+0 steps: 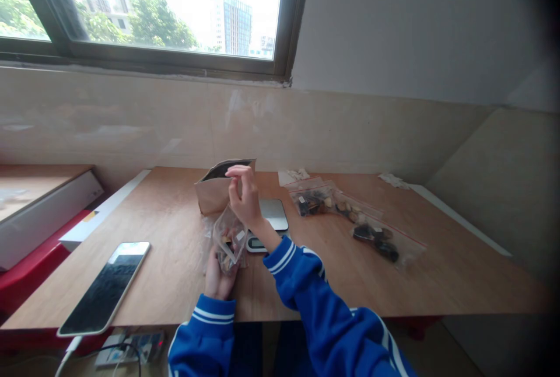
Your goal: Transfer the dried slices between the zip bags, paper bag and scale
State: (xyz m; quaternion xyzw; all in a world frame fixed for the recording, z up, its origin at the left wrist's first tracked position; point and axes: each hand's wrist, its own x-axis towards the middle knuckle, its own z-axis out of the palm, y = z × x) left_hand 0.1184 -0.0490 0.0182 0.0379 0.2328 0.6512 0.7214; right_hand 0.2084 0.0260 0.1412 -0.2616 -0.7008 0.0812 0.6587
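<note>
The wooden tabletop (pixel 415 283) carries a phone (pixel 104 287) near the left edge, and a brown pouch (pixel 214 193) standing open at the far middle. Filled zip bags (pixel 336 205) lie in a row to the right, and a small scale (pixel 275 213) sits just right of the hands.

The clear bag (pixel 230 237) is held up over the near middle of the tabletop, just left of the scale, with a few dark and tan pieces in it. The left hand (pixel 217 280) has its grip closed around the bag's lower part from beneath. The right hand (pixel 245 199) is raised above the bag's mouth, just in front of the pouch, its fingertips drawn together. Whether a piece sits between them cannot be told.

The work in hand looks like putting pieces into the bag. To do it well, the left grip should stay low on the bag, so that the mouth gapes and faces up. The right hand should come straight down over the opening before its fingertips part. The pouch is best left upright and unknocked, and the sleeve kept clear of the scale.
</note>
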